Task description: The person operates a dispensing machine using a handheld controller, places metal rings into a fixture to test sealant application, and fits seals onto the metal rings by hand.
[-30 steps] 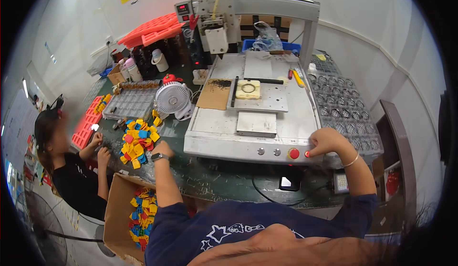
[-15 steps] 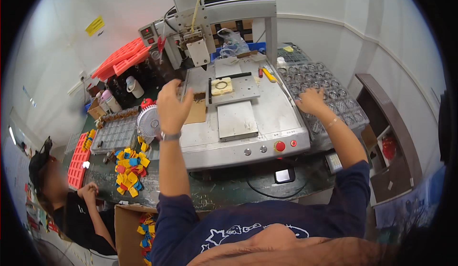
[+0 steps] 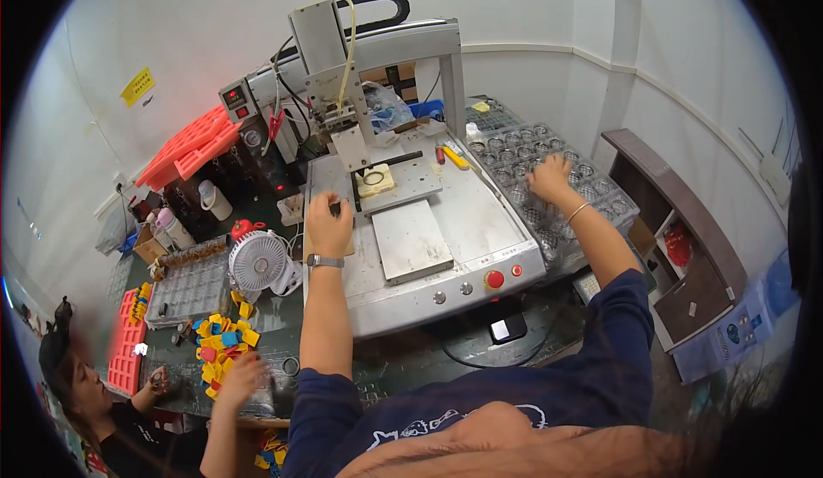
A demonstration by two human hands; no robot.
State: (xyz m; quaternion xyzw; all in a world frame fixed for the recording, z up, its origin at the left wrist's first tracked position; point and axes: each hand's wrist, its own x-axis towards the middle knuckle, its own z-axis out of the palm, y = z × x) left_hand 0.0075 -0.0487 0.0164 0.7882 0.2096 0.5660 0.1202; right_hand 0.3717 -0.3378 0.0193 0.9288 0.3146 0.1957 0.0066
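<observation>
A grey benchtop gantry machine [image 3: 446,289] stands in front of me, with a flat metal plate [image 3: 411,240] on its bed. Behind the plate, a cream block with a dark ring [image 3: 375,182] sits under the tool head. My left hand [image 3: 330,225], a watch on its wrist, rests curled on the left side of the bed by the block's fixture. A small dark spot shows at its fingertips, and I cannot tell whether it holds anything. My right hand [image 3: 549,178] lies with fingers spread on a clear plastic tray of round parts [image 3: 591,212] to the right of the machine.
Left of the machine are a small white fan [image 3: 257,261], another clear tray [image 3: 189,285] and a pile of yellow, blue and red plastic pieces [image 3: 223,341]. Another person [image 3: 94,392] sits at lower left. Red trays [image 3: 184,148] lean at the back. A brown cabinet [image 3: 686,246] stands right.
My left hand left the coloured pieces and moved up onto the machine bed. My right hand went from the machine's front edge by the red button to the clear tray on the right.
</observation>
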